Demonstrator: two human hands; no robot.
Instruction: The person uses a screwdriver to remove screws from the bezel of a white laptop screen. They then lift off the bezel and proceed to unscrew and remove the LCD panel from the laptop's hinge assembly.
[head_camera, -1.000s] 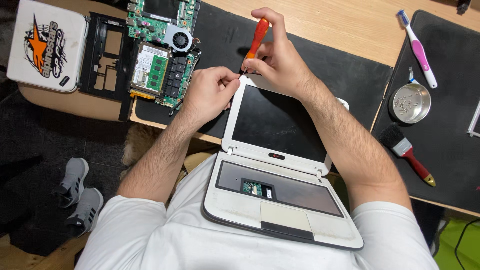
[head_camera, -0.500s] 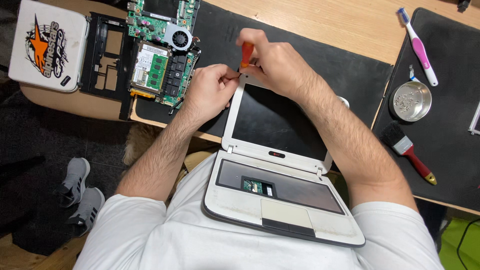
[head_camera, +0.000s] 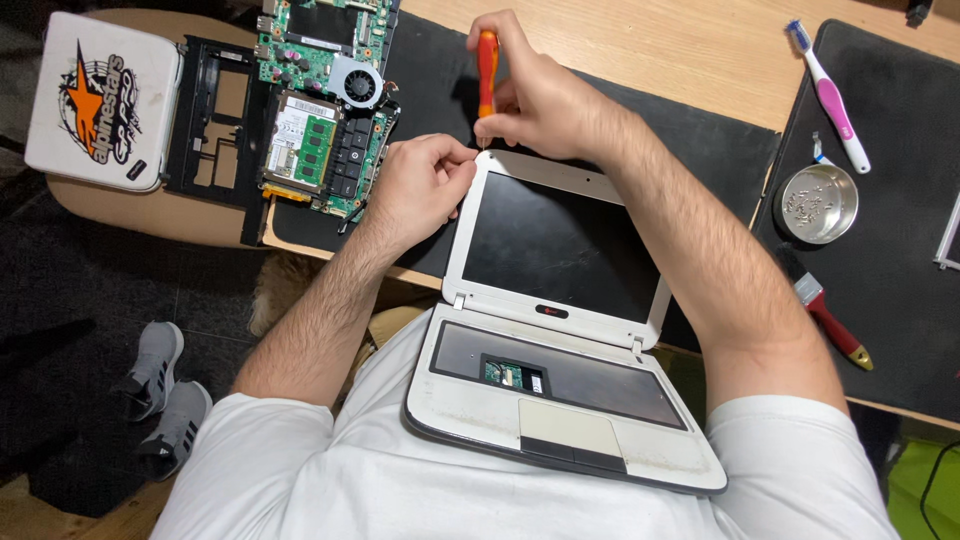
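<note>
A dark, unlit rectangular screen (head_camera: 555, 245) in a white bezel leans open at centre. A white lid (head_camera: 100, 100) at far left bears an orange-and-black star sticker (head_camera: 95, 95).

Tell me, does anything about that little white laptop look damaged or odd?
Yes. The white laptop on the person's lap has no keyboard: a dark bare tray sits there, with a small green board showing through a hole. Its green circuit board lies loose on the desk. The right hand holds an orange screwdriver at the lid's corner.
</note>
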